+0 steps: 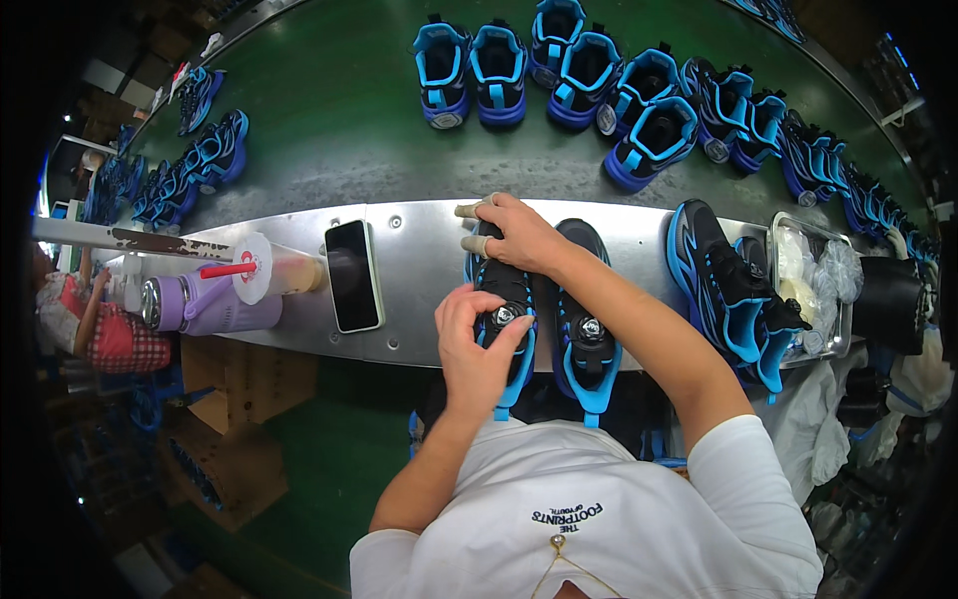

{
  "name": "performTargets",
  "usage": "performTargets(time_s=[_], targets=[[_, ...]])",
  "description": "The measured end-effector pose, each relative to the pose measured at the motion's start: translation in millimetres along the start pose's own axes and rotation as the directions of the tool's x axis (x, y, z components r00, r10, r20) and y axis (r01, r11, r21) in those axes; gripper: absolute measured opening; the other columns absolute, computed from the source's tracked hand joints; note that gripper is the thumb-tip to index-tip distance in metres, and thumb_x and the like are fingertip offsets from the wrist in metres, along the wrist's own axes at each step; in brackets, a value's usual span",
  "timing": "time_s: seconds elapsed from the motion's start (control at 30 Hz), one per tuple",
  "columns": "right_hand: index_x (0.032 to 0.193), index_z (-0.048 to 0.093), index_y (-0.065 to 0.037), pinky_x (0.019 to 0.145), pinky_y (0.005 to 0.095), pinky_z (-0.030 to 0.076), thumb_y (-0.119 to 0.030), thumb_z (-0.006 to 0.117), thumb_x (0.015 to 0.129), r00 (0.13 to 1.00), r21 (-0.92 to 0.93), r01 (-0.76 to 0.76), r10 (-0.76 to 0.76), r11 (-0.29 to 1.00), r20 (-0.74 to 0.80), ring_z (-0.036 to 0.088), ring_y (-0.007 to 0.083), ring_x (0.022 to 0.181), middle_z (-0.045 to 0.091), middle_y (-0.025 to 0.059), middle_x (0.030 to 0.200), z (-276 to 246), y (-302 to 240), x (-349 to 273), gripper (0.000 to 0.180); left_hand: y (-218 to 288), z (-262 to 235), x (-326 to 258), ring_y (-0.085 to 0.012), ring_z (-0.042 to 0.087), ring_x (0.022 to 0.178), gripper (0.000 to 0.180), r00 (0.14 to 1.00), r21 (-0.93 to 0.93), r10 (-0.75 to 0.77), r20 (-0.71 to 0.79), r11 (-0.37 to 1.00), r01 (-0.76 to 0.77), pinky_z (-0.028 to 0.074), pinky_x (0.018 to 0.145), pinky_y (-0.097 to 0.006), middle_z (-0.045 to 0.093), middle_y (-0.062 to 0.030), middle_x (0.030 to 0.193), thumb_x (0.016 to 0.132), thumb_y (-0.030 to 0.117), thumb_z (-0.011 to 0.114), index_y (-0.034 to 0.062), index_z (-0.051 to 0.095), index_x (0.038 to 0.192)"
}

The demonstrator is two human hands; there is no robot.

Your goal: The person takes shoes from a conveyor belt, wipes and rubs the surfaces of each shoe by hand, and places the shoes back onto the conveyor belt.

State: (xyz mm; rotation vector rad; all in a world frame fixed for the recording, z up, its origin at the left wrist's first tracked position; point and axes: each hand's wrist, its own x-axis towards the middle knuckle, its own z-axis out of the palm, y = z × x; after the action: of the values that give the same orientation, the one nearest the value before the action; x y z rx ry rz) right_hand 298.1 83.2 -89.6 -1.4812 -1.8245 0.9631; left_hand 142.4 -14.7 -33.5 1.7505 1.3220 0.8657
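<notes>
left hand (477, 339) pinching round dial on black-and-blue sneaker (504, 299) | right hand (519, 235) gripping its toe | steel shelf (419, 250) underneath

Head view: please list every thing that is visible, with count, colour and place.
shoe under the hands: one, black and blue, metal shelf
shoe beside it: one, black and blue, right of the first
shoes on the belt: many, blue and black, green belt
phone: one, black, on metal shelf
bottle: one, purple, shelf's left end
tray: one, clear, right
left hand: on the shoe's dial
right hand: on the shoe's toe
</notes>
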Motion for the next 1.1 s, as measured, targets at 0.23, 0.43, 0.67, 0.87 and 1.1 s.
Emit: performTargets(time_s=[0.23, 0.43, 0.67, 0.87, 1.1], targets=[[0.124, 0.060, -0.015, 0.088, 0.0380, 0.045, -0.030, 0.068, 0.082, 1.000, 0.037, -0.004, 0.002, 0.999, 0.030, 0.055, 0.0321, 0.102, 0.055, 0.0162, 0.106, -4, -5, 0, 0.046, -28, -31, 36, -0.0311, 0.038, 0.130, 0.027, 0.825, -0.333, 0.221, 0.521, 0.942, -0.042, 0.028, 0.108, -0.044, 0.061, -0.0082, 0.110, 0.072, 0.005, 0.071, 0.0047, 0.061, 0.098], [0.124, 0.060, -0.016, 0.087, 0.0376, 0.045, -0.030, 0.067, 0.083, 0.999, 0.029, -0.011, 0.009, 1.000, 0.038, 0.055, 0.0311, 0.100, 0.056, 0.0146, 0.103, -4, 1, 1, 0.044, -10, -1, 11, -0.0327, 0.044, 0.125, 0.034, 0.989, -0.183, 0.055, 0.137, 0.983, -0.029, 0.035, 0.101, -0.043, 0.060, -0.0098, 0.108, 0.068, 0.012, 0.080, 0.0053, 0.057, 0.092], [0.121, 0.062, -0.014, 0.087, 0.0366, 0.045, -0.026, 0.067, 0.082, 0.999, 0.027, 0.034, -0.035, 0.999, 0.037, 0.054, 0.0304, 0.098, 0.057, 0.0150, 0.103, -5, -9, -2, 0.041, -38, -28, 35, -0.0301, 0.040, 0.132, 0.027, 0.849, -0.477, 0.228, 0.477, 0.878, 0.033, 0.031, 0.107, -0.042, 0.065, -0.0083, 0.110, 0.071, 0.003, 0.072, 0.0050, 0.066, 0.098], [0.113, 0.065, -0.014, 0.085, 0.0425, 0.046, -0.033, 0.070, 0.078, 0.972, -0.193, 0.200, -0.219, 0.961, -0.088, 0.055, 0.0367, 0.095, 0.056, 0.0193, 0.100, -1, 16, -1, 0.040, -13, -39, 32, -0.0316, 0.041, 0.132, 0.030, 0.834, -0.197, 0.159, 0.529, 0.978, -0.062, 0.032, 0.108, -0.040, 0.061, -0.0098, 0.123, 0.077, 0.008, 0.065, 0.0038, 0.065, 0.107], [0.133, 0.050, -0.020, 0.072, 0.0443, 0.051, -0.051, 0.054, 0.087, 0.913, -0.545, -0.371, 0.186, 0.752, -0.363, 0.064, 0.0338, 0.088, 0.068, 0.0158, 0.088, -158, -46, 24, 0.056, 40, -53, -42, -0.0312, 0.059, 0.090, 0.061, 0.649, 0.199, 0.383, 0.657, 0.742, -0.640, 0.050, 0.076, -0.036, 0.055, -0.0203, 0.118, 0.075, 0.028, 0.074, 0.0229, 0.052, 0.132]])
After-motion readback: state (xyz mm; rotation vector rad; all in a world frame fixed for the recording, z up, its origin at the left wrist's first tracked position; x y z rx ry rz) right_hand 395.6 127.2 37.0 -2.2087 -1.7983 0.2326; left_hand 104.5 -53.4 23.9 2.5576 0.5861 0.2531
